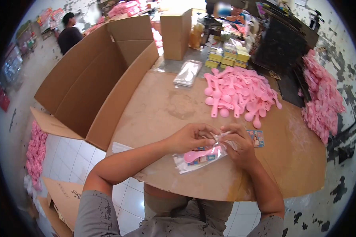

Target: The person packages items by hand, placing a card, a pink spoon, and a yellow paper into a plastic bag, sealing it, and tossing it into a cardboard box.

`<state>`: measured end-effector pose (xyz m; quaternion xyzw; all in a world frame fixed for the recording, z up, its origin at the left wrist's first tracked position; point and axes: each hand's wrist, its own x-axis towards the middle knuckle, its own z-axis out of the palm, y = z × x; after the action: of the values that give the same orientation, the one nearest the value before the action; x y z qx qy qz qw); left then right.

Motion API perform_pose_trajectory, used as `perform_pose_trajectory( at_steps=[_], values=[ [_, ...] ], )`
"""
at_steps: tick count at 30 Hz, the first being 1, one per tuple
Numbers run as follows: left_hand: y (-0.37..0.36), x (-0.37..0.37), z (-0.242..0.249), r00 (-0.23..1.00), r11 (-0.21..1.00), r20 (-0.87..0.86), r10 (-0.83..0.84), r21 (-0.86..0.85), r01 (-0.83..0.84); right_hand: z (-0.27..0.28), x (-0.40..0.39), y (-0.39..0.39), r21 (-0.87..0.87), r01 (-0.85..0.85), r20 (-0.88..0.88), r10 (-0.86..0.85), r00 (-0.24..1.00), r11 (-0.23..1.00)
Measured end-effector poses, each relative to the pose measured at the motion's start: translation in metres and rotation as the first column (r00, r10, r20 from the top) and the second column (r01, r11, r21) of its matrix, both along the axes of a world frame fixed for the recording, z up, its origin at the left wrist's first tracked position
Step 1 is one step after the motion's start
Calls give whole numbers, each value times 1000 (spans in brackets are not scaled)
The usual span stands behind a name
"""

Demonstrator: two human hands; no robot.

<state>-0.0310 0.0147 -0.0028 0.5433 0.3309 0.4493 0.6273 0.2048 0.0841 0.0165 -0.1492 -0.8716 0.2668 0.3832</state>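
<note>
My left hand [194, 137] and my right hand [239, 147] meet over the table, fingers pinched at one end of a clear plastic bag [180, 166]. Inside the bag lie a pink spoon [194, 156] and a printed blue card [207, 158]. Another printed card [258, 138] lies on the cardboard just right of my right hand. Beyond my hands is a heap of pink spoons [241, 89]. My fingers hide the pinched end of the bag.
An open cardboard box [83, 75] stands at the left. Behind the table's middle are a stack of clear bags [188, 73], stacks of small cards [227, 55] and a tall carton [175, 35]. Bundled pink packets [322, 98] hang at right. A person [69, 33] is at back left.
</note>
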Motion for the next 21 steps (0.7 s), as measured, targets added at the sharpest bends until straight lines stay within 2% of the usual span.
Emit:
perform_pose_trajectory(
  at_steps=[4, 10, 16, 21],
  values=[
    [0, 2, 0, 997, 999, 76, -21, 26, 19, 5, 0, -4, 18, 33, -8, -33, 999, 999],
    [1, -2, 5, 994, 995, 48, -97, -32, 98, 6, -2, -8, -41, 10, -39, -12, 999, 999],
    [5, 0, -1, 982, 985, 77, -171, -5, 172, 9, -1, -10, -6, -11, -61, 10, 998, 1000],
    [4, 3, 0, 974, 980, 130, -184, -52, 193, 13, -3, -10, -6, -55, -110, 54, 992, 998]
  ],
)
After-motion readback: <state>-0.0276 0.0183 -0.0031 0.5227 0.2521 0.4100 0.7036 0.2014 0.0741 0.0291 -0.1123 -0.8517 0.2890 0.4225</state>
